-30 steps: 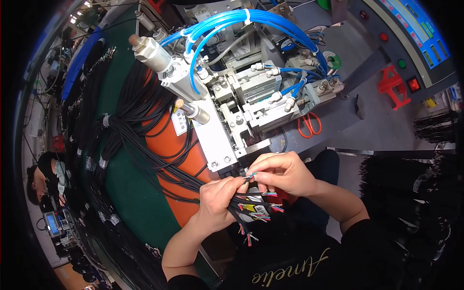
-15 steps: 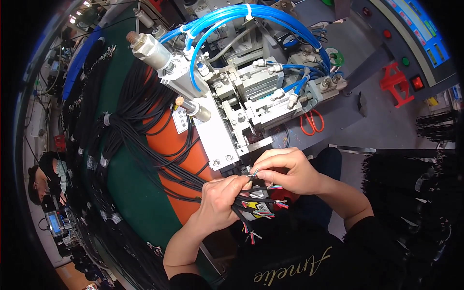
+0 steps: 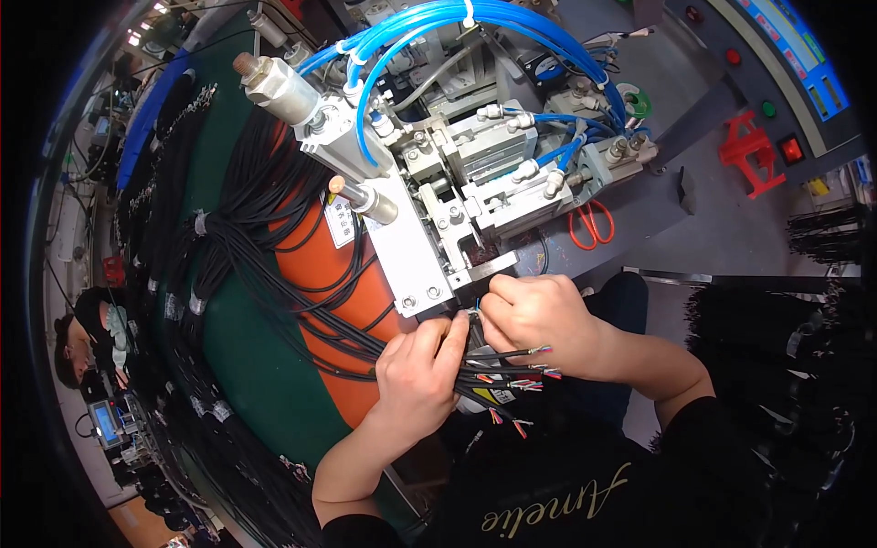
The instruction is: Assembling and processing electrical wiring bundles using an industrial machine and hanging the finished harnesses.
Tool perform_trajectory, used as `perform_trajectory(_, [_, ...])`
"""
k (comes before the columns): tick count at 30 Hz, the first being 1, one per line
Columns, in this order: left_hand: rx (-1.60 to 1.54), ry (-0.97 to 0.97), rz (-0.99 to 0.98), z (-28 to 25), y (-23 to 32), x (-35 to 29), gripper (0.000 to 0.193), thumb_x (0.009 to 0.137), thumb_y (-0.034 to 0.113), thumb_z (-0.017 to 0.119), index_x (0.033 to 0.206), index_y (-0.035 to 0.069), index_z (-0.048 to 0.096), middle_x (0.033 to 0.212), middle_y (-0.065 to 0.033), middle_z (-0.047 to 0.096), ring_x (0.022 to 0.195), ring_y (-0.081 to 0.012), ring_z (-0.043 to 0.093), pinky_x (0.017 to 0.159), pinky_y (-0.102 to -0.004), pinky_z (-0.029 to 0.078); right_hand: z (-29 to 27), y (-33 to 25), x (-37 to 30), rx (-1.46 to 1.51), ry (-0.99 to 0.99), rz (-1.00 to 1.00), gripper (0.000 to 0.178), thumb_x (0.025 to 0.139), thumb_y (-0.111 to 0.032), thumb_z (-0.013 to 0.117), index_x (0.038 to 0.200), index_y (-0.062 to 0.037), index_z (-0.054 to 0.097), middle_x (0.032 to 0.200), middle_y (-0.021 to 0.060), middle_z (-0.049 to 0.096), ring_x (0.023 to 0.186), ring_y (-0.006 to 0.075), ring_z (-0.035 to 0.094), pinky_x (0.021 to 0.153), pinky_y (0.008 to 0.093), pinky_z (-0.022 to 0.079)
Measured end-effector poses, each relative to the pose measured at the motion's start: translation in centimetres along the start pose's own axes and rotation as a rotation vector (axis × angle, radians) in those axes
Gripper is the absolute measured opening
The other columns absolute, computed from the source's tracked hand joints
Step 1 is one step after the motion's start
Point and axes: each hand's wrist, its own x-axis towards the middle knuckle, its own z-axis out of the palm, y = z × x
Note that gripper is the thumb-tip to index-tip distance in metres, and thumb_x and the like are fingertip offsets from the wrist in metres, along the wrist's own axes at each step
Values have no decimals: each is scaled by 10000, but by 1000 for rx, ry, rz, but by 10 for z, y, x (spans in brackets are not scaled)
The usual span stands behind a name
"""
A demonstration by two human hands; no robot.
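Several black cables (image 3: pixel 343 338) run from the left under my left hand (image 3: pixel 418 365), which is closed on them. Their stripped ends, with thin coloured wires (image 3: pixel 525 384), stick out to the right below my hands. My right hand (image 3: pixel 534 320) is closed in a pinch beside the left fingertips, at the fine wires (image 3: pixel 475 309) of one cable end. Both hands are close to the front edge of a metal machine (image 3: pixel 493 268) with pneumatic cylinders. My fingers hide much of the pinched wires.
Blue air hoses (image 3: pixel 475 16) arch over the machine. Red-handled scissors (image 3: pixel 591 226) lie right of it. A red plastic bracket (image 3: pixel 751 155) and a control panel with a screen (image 3: pixel 795 55) stand at the far right. Left is an orange mat (image 3: pixel 311 265) on a green surface (image 3: pixel 247 365).
Both hands have moved slightly up and closer to the machine's front edge. The right fingers have curled in more, and the loose cable ends have shifted up and right.
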Motion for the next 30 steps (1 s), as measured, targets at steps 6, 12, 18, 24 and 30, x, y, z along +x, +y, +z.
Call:
perform_trajectory(6, [-38,16,-9,0,-5,-2,538,644,93,685,1169,-16,635,921,-93,573,717,-250,582,652,-344,477,8,4,-2,72,36,-1,93,778,-75,664,793,-19,591,734,86,532,585,256,604,493,363,475])
perform_trajectory(12, [-156,-25,-31,-1,-12,-5,588,608,125,736,1173,-4,637,924,-90,573,728,-256,584,653,-361,481,11,1,-6,74,69,13,86,792,-66,658,835,-10,609,768,80,561,604,244,619,516,352,490])
perform_trajectory(18, [-282,-48,-69,-3,-15,-5,660,568,149,774,1193,-2,627,916,-90,558,738,-255,577,646,-362,481,11,0,-7,68,66,15,86,798,-67,657,856,-13,621,785,77,570,609,240,623,537,342,500])
perform_trajectory(24, [-78,-80,-7,-7,-4,1,548,644,114,715,1171,-15,636,842,-77,513,721,-229,556,623,-335,466,10,-4,-4,-7,70,23,99,751,-77,666,814,-28,608,755,70,546,584,215,609,529,328,493])
perform_trajectory(30, [134,-107,100,-7,5,10,393,771,44,609,1152,-45,633,802,-64,482,699,-201,523,601,-319,448,6,-6,2,-170,2,-74,112,693,-103,662,716,-58,562,703,50,505,561,188,588,505,315,472])
